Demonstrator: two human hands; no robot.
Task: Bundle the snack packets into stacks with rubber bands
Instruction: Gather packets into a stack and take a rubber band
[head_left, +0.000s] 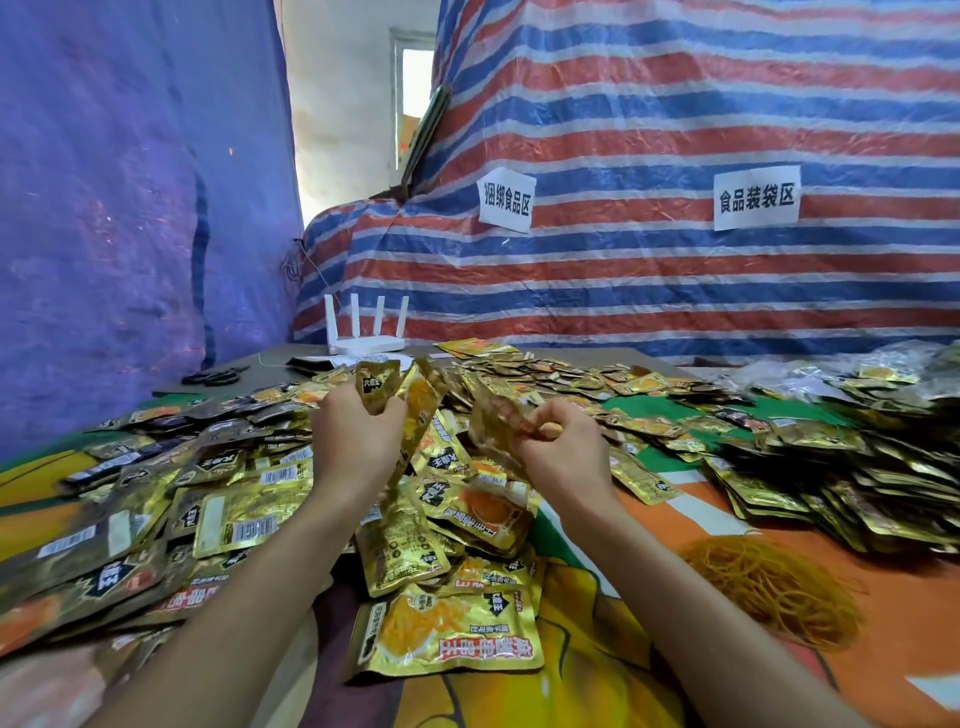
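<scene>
Gold and orange snack packets (447, 634) lie in a loose heap across the table in front of me. My left hand (353, 436) grips a few upright packets (410, 400) above the heap. My right hand (561, 441) pinches another gold packet (493, 426) just right of them, a small gap apart. A pile of yellow rubber bands (769, 587) lies on the cloth to the right of my right forearm. Bundled packet stacks (852, 478) are heaped at the right.
An orange and green cloth (883, 649) covers the table. A white router (366, 332) and black scissors (215, 376) sit at the far left edge. A striped tarp (675, 291) with two paper signs rises behind; a blue tarp (130, 234) hangs on the left.
</scene>
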